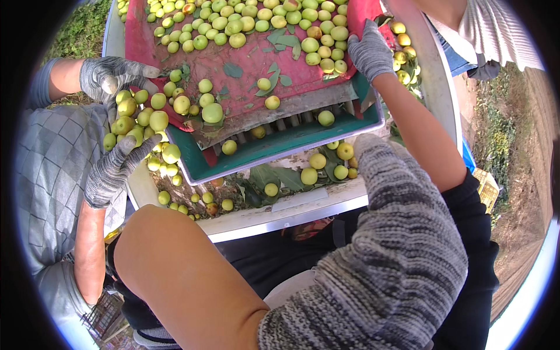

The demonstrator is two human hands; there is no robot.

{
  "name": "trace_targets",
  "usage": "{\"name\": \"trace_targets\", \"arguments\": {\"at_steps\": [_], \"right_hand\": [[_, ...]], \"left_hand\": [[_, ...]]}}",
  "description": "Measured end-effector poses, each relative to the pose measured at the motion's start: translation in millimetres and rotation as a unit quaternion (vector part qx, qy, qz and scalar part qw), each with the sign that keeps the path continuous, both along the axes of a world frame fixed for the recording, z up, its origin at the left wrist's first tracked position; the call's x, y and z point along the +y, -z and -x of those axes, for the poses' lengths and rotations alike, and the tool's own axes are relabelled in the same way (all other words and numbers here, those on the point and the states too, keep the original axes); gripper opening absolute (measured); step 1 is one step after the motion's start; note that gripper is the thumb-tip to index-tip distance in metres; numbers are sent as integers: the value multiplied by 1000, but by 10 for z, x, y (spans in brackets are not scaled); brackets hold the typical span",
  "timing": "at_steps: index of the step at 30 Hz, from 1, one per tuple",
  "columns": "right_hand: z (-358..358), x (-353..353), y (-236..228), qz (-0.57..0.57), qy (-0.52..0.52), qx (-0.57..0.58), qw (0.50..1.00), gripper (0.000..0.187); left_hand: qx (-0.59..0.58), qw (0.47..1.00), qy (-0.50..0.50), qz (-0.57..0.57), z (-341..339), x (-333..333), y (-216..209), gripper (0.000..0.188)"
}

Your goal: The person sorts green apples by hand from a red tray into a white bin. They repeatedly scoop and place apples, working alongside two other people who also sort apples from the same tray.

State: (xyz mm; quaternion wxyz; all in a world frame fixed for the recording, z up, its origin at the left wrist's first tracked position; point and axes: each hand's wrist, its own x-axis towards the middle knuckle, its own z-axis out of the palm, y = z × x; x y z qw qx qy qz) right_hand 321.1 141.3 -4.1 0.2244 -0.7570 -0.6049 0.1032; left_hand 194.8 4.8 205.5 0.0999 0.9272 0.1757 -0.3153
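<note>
My right hand (373,53), in a grey knit glove, is at the right side of a green crate (274,160) lined with red cloth (233,87). Its fingers close over the cloth-covered edge. Many small round green-yellow fruits (233,26), like jujubes, lie on the cloth among loose leaves; some have brown patches. Very close and large, my left hand (373,251) wears a striped grey-black glove, its bare forearm (192,280) bent at the lower left. I see mainly its back; its finger end reaches the crate's near right corner. Whether it holds anything is hidden.
At left, a co-worker's gloved upper hand (116,77) and lower hand (116,175) flank a heap of fruits (137,119). A white-rimmed container (280,211) below holds more fruits and leaves. Another person's pale sleeve (496,32) is at upper right, above a yellow crate (486,188).
</note>
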Motion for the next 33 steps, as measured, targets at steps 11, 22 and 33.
{"name": "trace_targets", "arguments": {"at_steps": [11,22,33], "right_hand": [[24,-39,-85,25,-2,50,998,45],[14,-54,-35,-1,-23,-2,1000,58],[26,-64,-58,16,1,78,997,60]], "left_hand": [[-59,978,-196,44,164,652,453,37],[-213,858,-449,-132,17,2522,1891,62],[-404,857,-268,-173,1037,1748,2055,50]]}}
